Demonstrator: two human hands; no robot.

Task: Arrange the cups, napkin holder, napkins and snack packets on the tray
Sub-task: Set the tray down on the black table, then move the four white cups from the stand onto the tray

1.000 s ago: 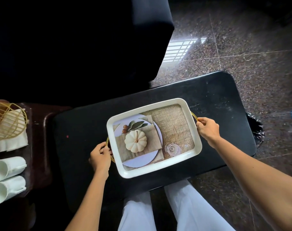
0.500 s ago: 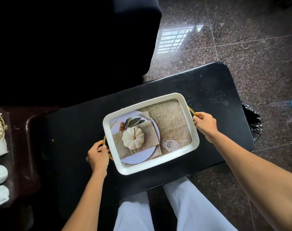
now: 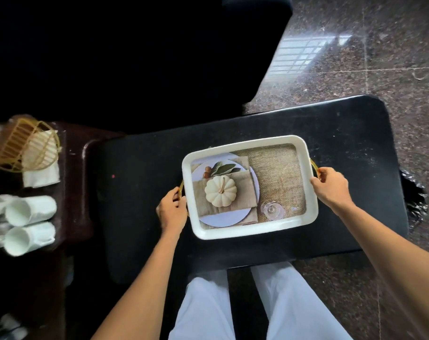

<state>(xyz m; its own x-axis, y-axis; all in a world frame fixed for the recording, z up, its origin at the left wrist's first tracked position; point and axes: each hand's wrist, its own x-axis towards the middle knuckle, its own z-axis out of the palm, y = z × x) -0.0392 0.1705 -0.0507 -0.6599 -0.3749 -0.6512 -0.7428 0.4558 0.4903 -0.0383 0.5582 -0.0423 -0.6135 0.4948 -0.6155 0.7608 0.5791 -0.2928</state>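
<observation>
A white tray [image 3: 242,145] with a printed pumpkin-and-burlap picture and gold handles lies on the black table [image 3: 140,173]. My left hand [image 3: 172,210] grips its left handle and my right hand [image 3: 331,187] grips its right handle. On a dark side table at the far left lie several white cups [image 3: 29,209] on their sides, a gold wire napkin holder [image 3: 22,146] tipped over, and white napkins [image 3: 40,173] under it. No snack packets are in view.
The dark brown side table [image 3: 73,192] adjoins the black table's left end. A dark sofa fills the upper left. Speckled stone floor [image 3: 355,69] lies to the right, with a black bag [image 3: 415,204] by the table's right end. My white-trousered legs are below.
The view has swung back left, bringing the cups and napkin holder into sight again. Both hands stay on the tray handles; the tray sits slightly further right on the table.
</observation>
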